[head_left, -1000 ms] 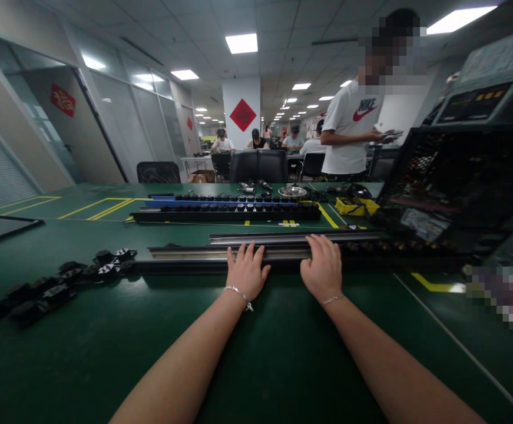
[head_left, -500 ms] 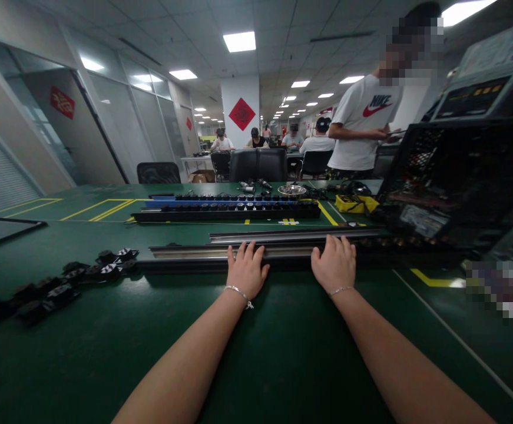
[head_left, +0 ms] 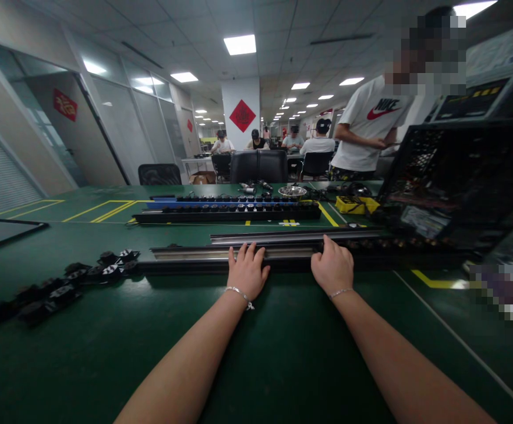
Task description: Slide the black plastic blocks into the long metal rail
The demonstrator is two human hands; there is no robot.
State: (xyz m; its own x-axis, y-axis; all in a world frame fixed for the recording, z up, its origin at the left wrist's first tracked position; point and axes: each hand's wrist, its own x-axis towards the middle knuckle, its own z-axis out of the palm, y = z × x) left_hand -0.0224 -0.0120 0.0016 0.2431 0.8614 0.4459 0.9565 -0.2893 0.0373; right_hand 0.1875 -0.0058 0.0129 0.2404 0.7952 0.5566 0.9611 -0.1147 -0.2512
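Note:
A long metal rail (head_left: 194,252) lies across the green table (head_left: 256,353) in front of me, on a black strip. My left hand (head_left: 247,272) rests on the rail with its fingers stretched flat over it. To its right, my right hand (head_left: 333,268) sits on the same rail with the fingers curled down over its top. Each wrist wears a thin bracelet. A second rail (head_left: 291,236) lies just behind the first.
Several black socket modules (head_left: 62,285) lie in a row at the left. Farther back are a black and blue power strip (head_left: 227,210), a metal bowl (head_left: 292,191) and a yellow item (head_left: 356,205). A black crate (head_left: 459,182) stands at the right. A person in a white shirt (head_left: 371,129) stands behind it.
My right hand slid a little to the right along the rail and its fingers curled down. My left hand stayed put. The standing person shifted rightwards.

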